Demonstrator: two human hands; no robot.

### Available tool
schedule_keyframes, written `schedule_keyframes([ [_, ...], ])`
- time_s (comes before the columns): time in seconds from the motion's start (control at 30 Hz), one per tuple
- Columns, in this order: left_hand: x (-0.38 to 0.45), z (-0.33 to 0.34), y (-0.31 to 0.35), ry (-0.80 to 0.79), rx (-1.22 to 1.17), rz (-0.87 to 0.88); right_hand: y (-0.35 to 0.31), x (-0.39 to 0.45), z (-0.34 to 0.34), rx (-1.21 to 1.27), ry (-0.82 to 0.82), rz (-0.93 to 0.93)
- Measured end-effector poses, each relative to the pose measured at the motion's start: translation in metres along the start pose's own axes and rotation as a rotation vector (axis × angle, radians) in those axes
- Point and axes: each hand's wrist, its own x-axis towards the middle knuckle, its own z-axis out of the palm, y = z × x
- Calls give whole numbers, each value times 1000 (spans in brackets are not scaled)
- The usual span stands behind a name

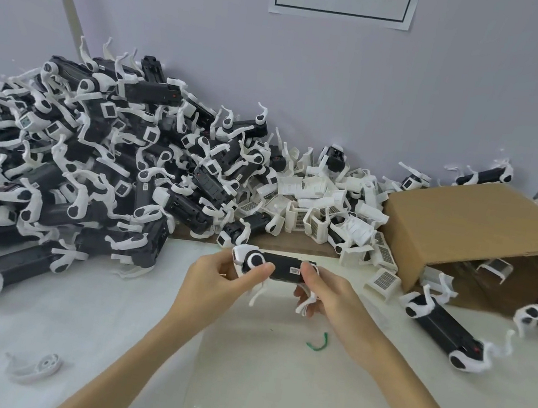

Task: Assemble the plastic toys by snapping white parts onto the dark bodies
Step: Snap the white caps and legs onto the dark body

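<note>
- Holding 1 dark body [281, 267] level above the table [237, 372], just short of the white-part heap [329, 209] at 12 o'clock.
- Pinching its 9 o'clock end with the left hand [216, 276], thumb lying across the white cap [253, 259].
- Clamping the 3 o'clock end with the right hand [321, 290], fingers curled round a white leg [305, 304] hanging toward 6 o'clock.
- Likely seating that leg: keeping the body steady on the left, pressing straight into the socket from 3 o'clock, not twisting.
- Watching the thin leg; bending it sideways looking risky.
- Leaving the done pile [68, 168] at 10 o'clock and the box [482, 227] at 2 o'clock undisturbed.
</note>
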Motion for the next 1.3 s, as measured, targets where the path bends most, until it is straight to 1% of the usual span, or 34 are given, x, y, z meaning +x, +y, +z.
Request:
schedule_keyframes([
  [0.07,-3,5,2,37,29,13,-1,0,1,-44,-8,1],
  [0.13,-6,6,7,48,-6,-13,-2,-1,3,-40,-2,-13],
  [0.2,-7,5,9,-12,-133,-75,-1,-1,2,-29,14,-36],
  [0.27,-8,6,10,-76,-269,-96,3,0,-1,-54,12,-58],
  [0.3,-10,8,11,-58,-274,-91,5,1,-2,-70,10,-71],
  [0.37,-14,10,12,28,-190,-47,6,-2,-2,-139,10,-132],
  [0.43,-18,14,14,81,-92,99,9,-3,0,-327,17,-281],
  [0.5,-22,19,17,114,74,348,16,-1,5,-465,17,-405],
  [0.57,-28,26,20,145,230,544,21,1,9,-459,25,-424],
  [0.63,-34,33,22,153,282,608,27,3,12,-470,16,-404],
  [0.7,-37,36,22,152,285,611,33,4,12,-481,-5,-374],
  [0.8,-38,34,23,128,252,577,37,4,16,-427,-51,-341],
  [0.9,-39,33,26,93,172,522,33,1,16,-414,-27,-364],
  [1.0,-37,30,32,117,49,451,25,-3,15,-466,-28,-427],
  [1.07,-31,24,34,76,18,386,21,-3,12,-451,-32,-423],
  [1.13,-24,16,33,38,26,343,18,-4,11,-491,20,-420],
  [1.23,-18,6,25,21,61,292,15,-3,11,-561,97,-362],
  [1.3,-16,6,21,27,26,228,11,-4,11,-540,142,-348],
])
